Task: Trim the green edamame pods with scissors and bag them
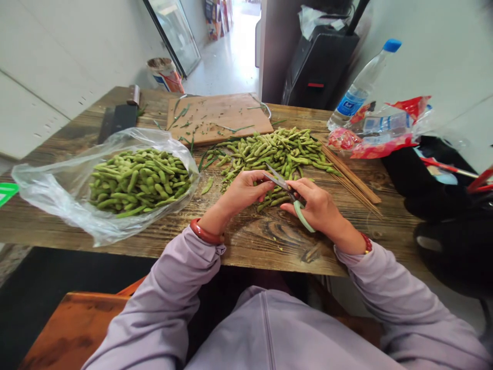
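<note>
My right hand (319, 205) is closed around a pair of scissors (298, 208) with pale green handles. Their blades point up and left, the tips reaching my left hand (246, 191). The left fingers are pinched together at the blades; whatever sits between them is too small and hidden to make out. Just beyond both hands spreads a loose pile of green edamame pods (277, 146), some of it lying under the scissors. To the left, a clear plastic bag (65, 192) lies open with a heap of edamame pods (140, 180) in it.
Behind the pile lies a wooden cutting board (219, 115) with green scraps, and a cleaver (121, 118) is at its left. Wooden skewers (352, 177), a water bottle (352, 97) and red plastic packaging (385, 139) are on the right. A single pod (207, 186) lies near the bag.
</note>
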Motion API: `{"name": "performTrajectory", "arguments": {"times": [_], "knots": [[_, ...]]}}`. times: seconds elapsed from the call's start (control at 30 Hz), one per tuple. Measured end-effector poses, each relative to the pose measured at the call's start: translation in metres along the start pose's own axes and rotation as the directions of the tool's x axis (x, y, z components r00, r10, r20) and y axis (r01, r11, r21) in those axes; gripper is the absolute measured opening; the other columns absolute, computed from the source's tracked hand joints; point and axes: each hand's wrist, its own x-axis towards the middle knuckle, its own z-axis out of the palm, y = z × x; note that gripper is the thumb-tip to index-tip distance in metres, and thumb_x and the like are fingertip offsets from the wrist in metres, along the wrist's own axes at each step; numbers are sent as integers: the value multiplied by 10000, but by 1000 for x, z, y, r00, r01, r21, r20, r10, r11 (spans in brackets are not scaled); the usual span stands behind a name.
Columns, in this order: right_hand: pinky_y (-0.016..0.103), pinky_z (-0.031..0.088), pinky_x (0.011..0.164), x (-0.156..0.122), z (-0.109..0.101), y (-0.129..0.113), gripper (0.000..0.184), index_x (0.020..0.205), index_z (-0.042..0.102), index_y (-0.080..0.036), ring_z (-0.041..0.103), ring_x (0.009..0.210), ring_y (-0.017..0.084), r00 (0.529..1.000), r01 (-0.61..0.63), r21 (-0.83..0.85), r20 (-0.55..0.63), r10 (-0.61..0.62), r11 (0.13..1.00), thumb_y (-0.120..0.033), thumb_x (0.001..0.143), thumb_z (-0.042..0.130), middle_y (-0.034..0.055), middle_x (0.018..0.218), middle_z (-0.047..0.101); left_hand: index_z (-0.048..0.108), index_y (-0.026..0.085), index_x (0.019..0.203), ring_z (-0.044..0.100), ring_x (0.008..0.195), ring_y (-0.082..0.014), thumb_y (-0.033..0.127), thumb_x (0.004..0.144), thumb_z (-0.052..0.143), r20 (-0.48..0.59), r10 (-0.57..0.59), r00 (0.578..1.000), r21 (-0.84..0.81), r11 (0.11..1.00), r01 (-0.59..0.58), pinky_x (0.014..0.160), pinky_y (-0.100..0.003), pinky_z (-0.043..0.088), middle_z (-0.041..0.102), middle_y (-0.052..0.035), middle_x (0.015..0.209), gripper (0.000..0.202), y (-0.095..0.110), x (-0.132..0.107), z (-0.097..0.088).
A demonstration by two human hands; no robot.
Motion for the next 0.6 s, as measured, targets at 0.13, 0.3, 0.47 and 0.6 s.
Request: {"name": "performTrajectory", "arguments": {"times": [0.13, 0.3, 0.47, 0.6], "knots": [[391, 584, 761, 0, 0, 0, 496, 1297, 597, -240, 669, 829, 243, 1000, 10, 15, 10, -10, 1000, -409, 855, 746, 80, 1032, 659, 775, 145, 962, 455, 479, -60, 338, 841, 698, 29, 13, 999, 2, 1000, -14, 467, -200, 347, 637, -5, 683, 240, -5, 2, 4], [385, 568, 748, 0, -1, 0, 438, 1281, 598, -224, 663, 846, 253, 999, 43, 2, 9, -43, 999, -403, 894, 698, 89, 1006, 661, 790, 135, 963, 440, 465, -53, 373, 836, 707, 56, -16, 998, -23, 1000, 17, 453, -205, 328, 689, -22, 733, 282, -5, 3, 8], [358, 537, 709, -1, -1, -1, 386, 1258, 614, -231, 660, 820, 244, 999, 42, -68, 30, -40, 997, -389, 912, 679, 79, 964, 678, 798, 126, 917, 661, 783, -153, 350, 788, 764, 11, 32, 999, -20, 999, -32, 710, -244, 507, 768, -79, 908, 260, -4, 2, 7], [351, 528, 699, -1, -2, -2, 380, 1248, 617, -212, 667, 826, 246, 998, 48, -108, 50, -43, 993, -387, 916, 677, 85, 973, 688, 799, 122, 918, 683, 855, -177, 360, 798, 757, 20, 13, 1000, 1, 1000, -13, 824, -285, 517, 776, -89, 932, 269, -5, 2, 5]]}}
